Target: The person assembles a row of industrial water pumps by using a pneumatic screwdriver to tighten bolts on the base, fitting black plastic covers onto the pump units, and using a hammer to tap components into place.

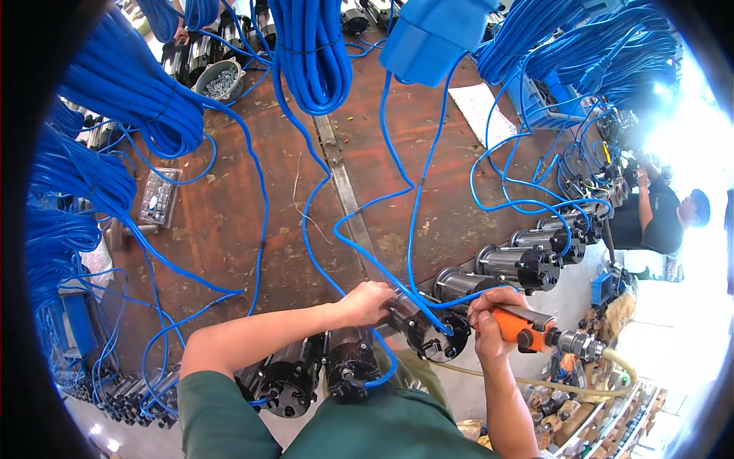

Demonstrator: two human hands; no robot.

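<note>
My right hand (pixel 493 321) grips an orange air-powered driver (pixel 520 327), whose metal fitting and yellowish hose point away to the right. Right beside that hand is a steel-and-black cylindrical motor (pixel 447 348), tilted with its round black end toward me and a blue cable running into it. My left hand (pixel 367 303) has its fingers curled against the upper left side of this same motor; the fingertips are partly hidden. Close by my left forearm, two more motors (pixel 352 371) stand along the table edge with black ends facing me. The driver's working end is hidden behind my right hand.
Further motors (pixel 520 264) line the right edge of the brown table (pixel 214 252). Bundled blue cables (pixel 310 53) hang overhead, with loose strands crossing the tabletop. A bowl of small metal parts (pixel 220 80) and a clear plastic tray (pixel 159 197) lie left. Another person (pixel 657 214) works at right.
</note>
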